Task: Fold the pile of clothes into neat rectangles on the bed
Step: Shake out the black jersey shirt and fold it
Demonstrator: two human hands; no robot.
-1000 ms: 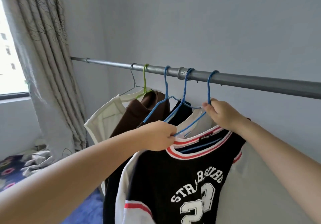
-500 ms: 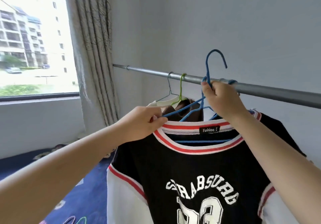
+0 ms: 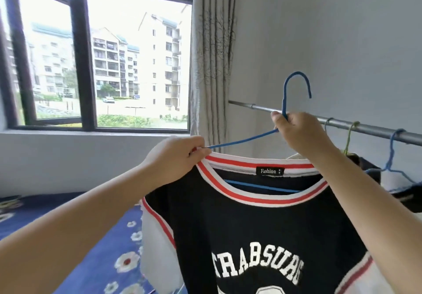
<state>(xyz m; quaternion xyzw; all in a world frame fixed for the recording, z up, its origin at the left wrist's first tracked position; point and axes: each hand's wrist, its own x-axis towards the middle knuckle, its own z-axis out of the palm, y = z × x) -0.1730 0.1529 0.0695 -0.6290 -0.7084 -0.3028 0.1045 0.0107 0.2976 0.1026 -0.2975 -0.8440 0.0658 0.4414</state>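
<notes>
Pinched at its neck, just under the hook, the blue hanger (image 3: pixel 283 108) sits in the right hand (image 3: pixel 301 134), fingers curled round the wire so the whole load hangs from that one point. The left hand (image 3: pixel 173 159) pinches the striped collar of the black jersey (image 3: pixel 262 236) together with the hanger's left shoulder wire, thumb and fingertips closed on both; that hold looks meant to peel the neckline off the wire end while the other hand steadies the frame. The hanger's hook is above the grey rail (image 3: pixel 365 129) and clear of it, with the jersey hanging in front of the rail and below it, so the garment is free of its perch and carried only by the two hands. Its lower bar shows through the neck opening, which tells me the jersey has not yet come off. Further right along the rail hang a green hanger (image 3: pixel 350 134) and a second blue one (image 3: pixel 391 152), each with dark clothing beneath. Left of the rail stand a curtain (image 3: pixel 210 65) and a window (image 3: pixel 102 60); below it spreads a blue flowered bedcover (image 3: pixel 109 248), the likely place for laying the jersey flat once it is unhooked. Folding has not begun.
</notes>
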